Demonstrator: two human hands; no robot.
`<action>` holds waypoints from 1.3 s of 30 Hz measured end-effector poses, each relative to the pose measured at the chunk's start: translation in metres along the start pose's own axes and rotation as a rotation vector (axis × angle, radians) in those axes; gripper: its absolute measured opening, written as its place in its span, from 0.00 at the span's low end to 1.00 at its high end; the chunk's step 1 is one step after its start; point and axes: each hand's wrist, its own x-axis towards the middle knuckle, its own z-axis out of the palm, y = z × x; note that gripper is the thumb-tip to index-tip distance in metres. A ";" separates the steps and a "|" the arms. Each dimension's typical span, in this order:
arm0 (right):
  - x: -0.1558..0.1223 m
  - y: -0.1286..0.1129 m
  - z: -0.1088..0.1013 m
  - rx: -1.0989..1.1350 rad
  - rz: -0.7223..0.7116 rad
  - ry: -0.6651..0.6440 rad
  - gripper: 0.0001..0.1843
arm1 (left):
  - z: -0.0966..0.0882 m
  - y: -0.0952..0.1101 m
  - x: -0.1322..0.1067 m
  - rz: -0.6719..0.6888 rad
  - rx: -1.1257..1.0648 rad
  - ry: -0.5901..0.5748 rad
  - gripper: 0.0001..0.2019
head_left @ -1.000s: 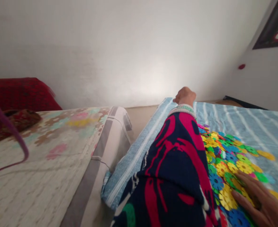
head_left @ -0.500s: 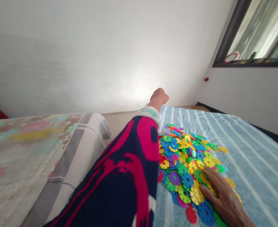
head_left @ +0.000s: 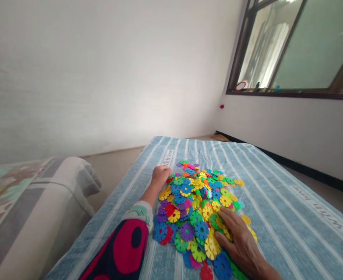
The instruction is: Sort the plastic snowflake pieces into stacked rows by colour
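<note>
Plastic discs, mixed colours, sit heaped mid blue striped bed. My left hand is curled shut at the heap's far-left edge, touching discs; can't tell if it grips any. Right hand lies open & flat on near-right discs.

A home bedroom — striped bedspread at centre, bedding at lower left, window upper right.

I'm seeing daylight coming through a dark-framed window onto a plain white wall; beige floor is showing between a blue striped mattress and grey folded bedding.
</note>
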 end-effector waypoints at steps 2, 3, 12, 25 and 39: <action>0.001 0.000 0.000 0.000 0.002 0.003 0.27 | 0.002 -0.010 0.005 0.010 0.006 0.029 0.11; 0.001 0.000 0.000 -0.001 0.004 0.004 0.27 | 0.003 -0.014 0.007 0.015 0.009 0.044 0.13; 0.008 -0.008 0.003 -0.014 0.034 0.016 0.26 | 0.014 -0.026 0.008 0.109 0.062 0.101 0.15; 0.029 -0.020 0.012 -0.016 0.091 0.071 0.23 | 0.013 -0.027 0.000 0.137 0.048 0.017 0.15; 0.064 -0.026 0.016 0.027 0.114 0.097 0.18 | 0.008 -0.015 -0.009 0.157 0.072 -0.032 0.15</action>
